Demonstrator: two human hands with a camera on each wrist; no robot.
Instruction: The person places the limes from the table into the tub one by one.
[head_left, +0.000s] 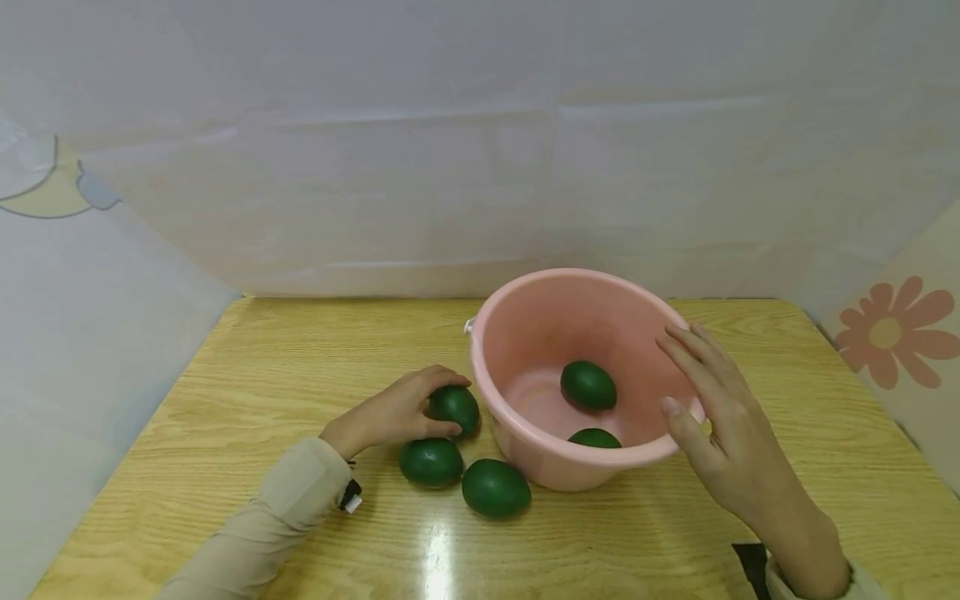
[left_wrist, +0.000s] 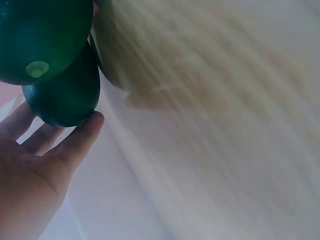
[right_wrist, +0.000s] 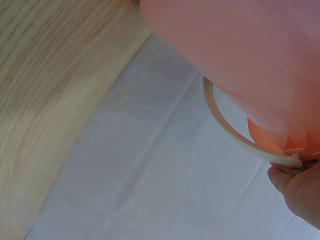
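Note:
On the wooden table, my left hand (head_left: 408, 408) holds a dark green oval fruit (head_left: 455, 410), fingers over its far side and thumb on the near side. In the left wrist view, fingertips touch the held fruit (left_wrist: 65, 95), partly hidden by another fruit (left_wrist: 40, 35) with a pale stem scar. Two more fruits, one (head_left: 431, 462) by the left wrist and one (head_left: 496, 489) nearer the front, lie beside the pink bucket (head_left: 551, 462). Inside it are two fruits (head_left: 588, 385), one half hidden by the rim. My right hand (head_left: 727, 425) grips the bucket's right rim.
A pale bucket handle (right_wrist: 235, 132) hangs outside, hinged near the right hand's fingers. Behind the table (head_left: 315, 333) rises a whitish sheet (head_left: 405, 183). A printed flower (head_left: 892, 333) shows on the right side covering.

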